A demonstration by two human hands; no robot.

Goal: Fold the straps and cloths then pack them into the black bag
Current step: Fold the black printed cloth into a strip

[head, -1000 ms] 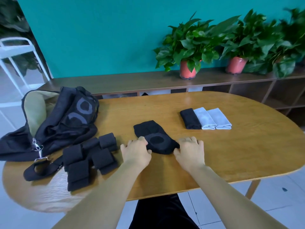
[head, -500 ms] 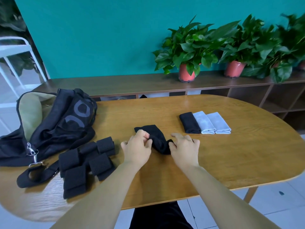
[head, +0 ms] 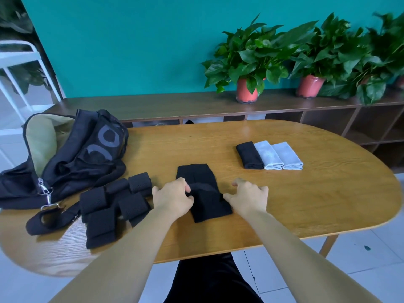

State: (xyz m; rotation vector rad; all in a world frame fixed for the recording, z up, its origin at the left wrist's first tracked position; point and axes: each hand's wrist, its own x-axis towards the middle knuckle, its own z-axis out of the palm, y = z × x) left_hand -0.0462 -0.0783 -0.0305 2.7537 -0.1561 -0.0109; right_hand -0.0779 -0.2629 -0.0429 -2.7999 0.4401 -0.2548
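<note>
My left hand [head: 172, 199]: fingers curled, pinching fold of black cloth [head: 211, 206]. My right hand [head: 249, 199]: fingers spread, thumb touching cloth edge. Cloth lies on surface [head: 306, 193] between hands.

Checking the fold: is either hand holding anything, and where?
The left hand pinches the black cloth at its left edge; the right hand holds nothing.

The oval wooden table [head: 284, 206] carries a black bag [head: 72, 158], folded straps [head: 113, 204], a black cloth [head: 203, 193] and three folded cloths [head: 270, 155].
</note>
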